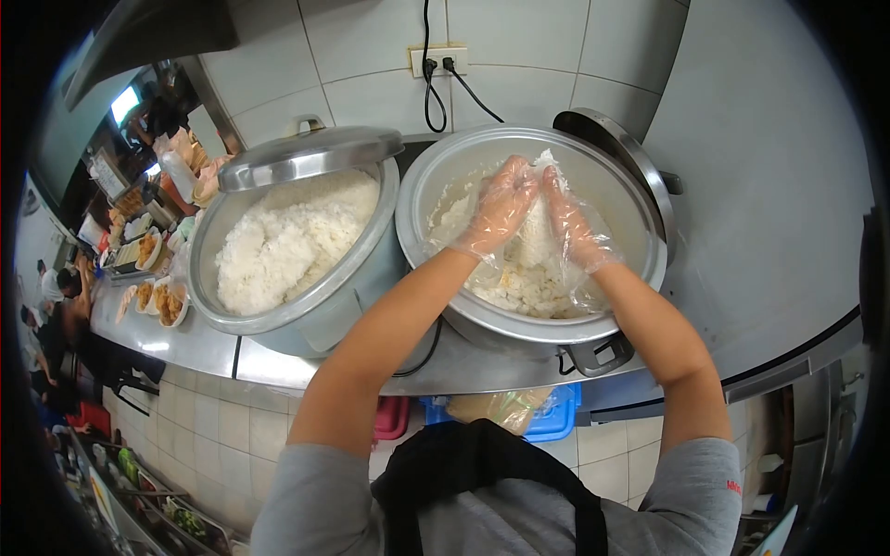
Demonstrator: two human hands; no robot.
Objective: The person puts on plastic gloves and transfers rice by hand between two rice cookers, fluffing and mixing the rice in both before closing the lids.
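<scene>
Both my hands wear clear plastic gloves and are inside the large round rice cooker (422, 199) on the right. My left hand (505, 208) and my right hand (573, 222) lean towards each other, fingers together, around a tall clump of white rice (533, 243). Below them, more rice (527, 295) lies loose in the bottom of the pot. Where my fingertips meet the clump is partly hidden by the gloves.
A second tub (320, 320) heaped with rice stands to the left under a tilted metal lid (315, 153). Another lid (630, 153) stands behind the cooker. Fried food in trays (170, 301) lies further left. Cords (473, 93) hang from a wall socket. People are at far left.
</scene>
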